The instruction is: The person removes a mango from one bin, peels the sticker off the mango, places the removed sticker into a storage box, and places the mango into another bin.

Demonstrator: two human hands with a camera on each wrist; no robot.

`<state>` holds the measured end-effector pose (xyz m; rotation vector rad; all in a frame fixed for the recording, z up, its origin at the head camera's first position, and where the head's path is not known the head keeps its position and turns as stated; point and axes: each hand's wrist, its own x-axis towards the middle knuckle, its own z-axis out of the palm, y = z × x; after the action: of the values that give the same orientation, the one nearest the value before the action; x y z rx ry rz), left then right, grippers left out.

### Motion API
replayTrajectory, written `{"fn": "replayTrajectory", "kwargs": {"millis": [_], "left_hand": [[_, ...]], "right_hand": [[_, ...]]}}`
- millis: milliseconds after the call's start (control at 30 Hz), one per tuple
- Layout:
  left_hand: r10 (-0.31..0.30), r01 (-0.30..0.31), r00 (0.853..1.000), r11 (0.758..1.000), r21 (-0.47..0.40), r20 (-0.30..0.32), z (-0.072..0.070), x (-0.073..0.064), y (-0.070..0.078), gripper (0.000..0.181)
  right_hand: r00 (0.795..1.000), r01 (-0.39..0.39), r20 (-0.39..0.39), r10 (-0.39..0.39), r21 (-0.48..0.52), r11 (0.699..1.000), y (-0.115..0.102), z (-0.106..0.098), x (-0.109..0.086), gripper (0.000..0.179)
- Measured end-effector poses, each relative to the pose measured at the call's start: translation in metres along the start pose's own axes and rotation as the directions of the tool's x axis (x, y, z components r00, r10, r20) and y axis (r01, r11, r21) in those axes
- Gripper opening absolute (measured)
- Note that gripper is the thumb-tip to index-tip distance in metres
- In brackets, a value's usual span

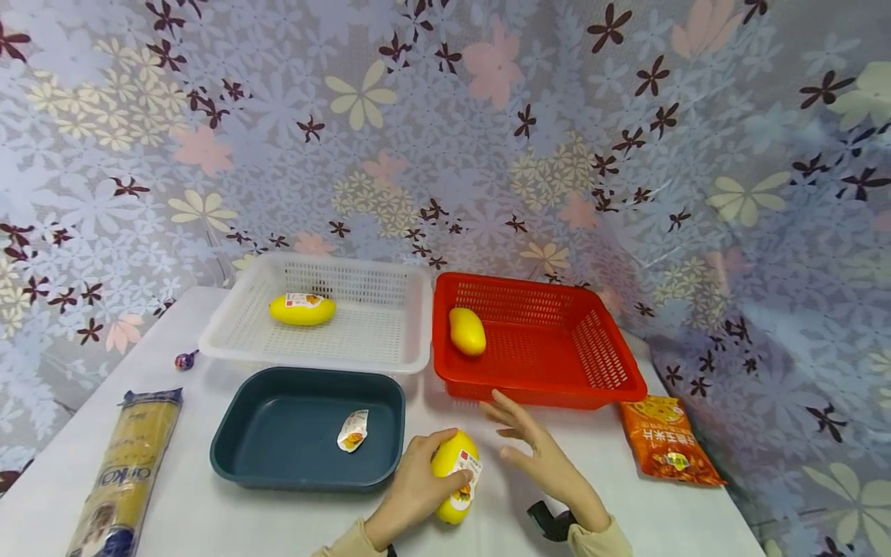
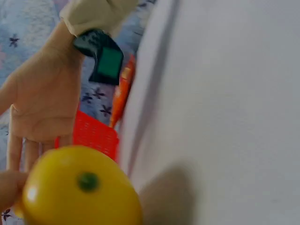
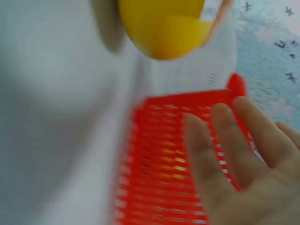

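Observation:
My left hand grips a long yellow mango-shaped fruit with a white printed label stuck on it. In the left wrist view the fruit's rounded end with a small green stem spot faces the camera. To its right, my right hand hovers with spread, relaxed fingers and holds nothing; the red basket lies just beyond. Another yellow mango-shaped fruit, showing no label, sits at the left inside that basket. A labelled one lies in the white basket.
A dark blue tray stands left of my hands with a loose label in it. At the far left lie a pasta packet and a wrapped lollipop. An orange snack bag is at the right.

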<state>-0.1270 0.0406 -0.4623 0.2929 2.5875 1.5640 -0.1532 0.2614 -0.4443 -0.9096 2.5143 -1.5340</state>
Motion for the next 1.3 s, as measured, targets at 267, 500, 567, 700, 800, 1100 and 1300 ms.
{"fn": "replayTrajectory", "kwargs": {"millis": [267,500,567,700,800,1100,1300], "left_hand": [[-0.053,0.053,0.997,0.999,-0.006,-0.06,0.009,0.002,-0.007,0.058],[-0.062,0.06,0.987,0.998,-0.014,-0.15,0.016,-0.001,-0.007,0.06],[-0.064,0.068,0.984,0.998,0.019,-0.164,0.016,-0.001,-0.005,0.064],[-0.068,0.088,0.984,0.99,0.113,-0.166,0.014,-0.003,-0.003,0.073],[-0.054,0.078,0.986,0.985,0.153,-0.157,0.011,-0.003,-0.002,0.072],[0.012,0.01,0.993,0.981,0.192,-0.117,0.005,-0.003,0.001,0.038],[0.049,-0.017,0.992,0.965,0.26,-0.118,0.006,-0.006,0.004,0.024]], "right_hand": [[0.967,-0.142,0.234,0.1,0.171,0.975,0.027,0.03,-0.014,0.117],[0.965,-0.226,0.181,0.192,0.189,0.956,0.029,0.052,-0.012,0.113],[0.963,-0.248,0.16,0.218,0.194,0.949,0.029,0.054,-0.011,0.113],[0.965,-0.246,0.117,0.236,0.082,0.966,0.029,0.057,-0.011,0.118],[0.971,-0.231,0.07,0.23,0.012,0.973,0.028,0.061,-0.011,0.121],[0.985,-0.173,-0.024,0.174,0.033,0.984,0.028,0.07,-0.01,0.118],[0.994,-0.099,-0.036,0.099,-0.01,0.995,0.03,0.071,-0.01,0.117]]}}
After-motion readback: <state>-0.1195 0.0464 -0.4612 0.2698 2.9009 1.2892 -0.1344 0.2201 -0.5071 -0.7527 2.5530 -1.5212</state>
